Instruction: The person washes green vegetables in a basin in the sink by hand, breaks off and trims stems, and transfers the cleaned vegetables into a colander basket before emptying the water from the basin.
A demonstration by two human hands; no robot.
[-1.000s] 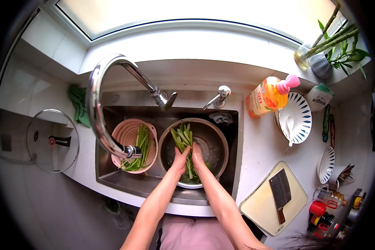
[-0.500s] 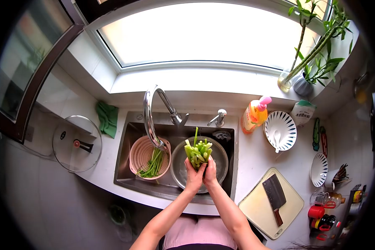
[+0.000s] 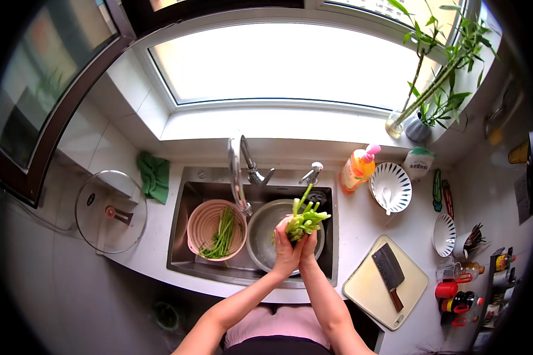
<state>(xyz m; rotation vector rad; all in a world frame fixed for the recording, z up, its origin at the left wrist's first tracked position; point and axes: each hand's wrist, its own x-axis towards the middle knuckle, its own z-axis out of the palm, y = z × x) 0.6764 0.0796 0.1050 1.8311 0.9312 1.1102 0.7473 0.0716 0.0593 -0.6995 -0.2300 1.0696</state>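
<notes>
A bunch of cut green vegetable stalks (image 3: 307, 221) is gathered between my two hands over the metal basin (image 3: 260, 236). My left hand (image 3: 286, 251) wraps round it from the left, fingers closed. From the right, my right hand (image 3: 307, 248) presses against the same bunch. The cut ends point up and to the right; the lower part is hidden in my palms. Left of the basin sits a pink colander (image 3: 195, 228) with more green stalks (image 3: 224, 235) in it. Both vessels stand in the steel sink (image 3: 177, 257), and the faucet (image 3: 236, 171) arches above, between them.
On the right counter a cleaver (image 3: 388, 269) lies on a cutting board (image 3: 361, 287). Behind it stand a dish soap bottle (image 3: 356, 170) and a patterned bowl (image 3: 400, 183) holding a white spoon. A glass lid (image 3: 100, 222) and a green cloth (image 3: 154, 177) are at the left.
My hands have moved slightly right with the bunch, and its cut ends now tilt to the right. The faucet spout appears farther right in view, over the gap between colander and basin.
</notes>
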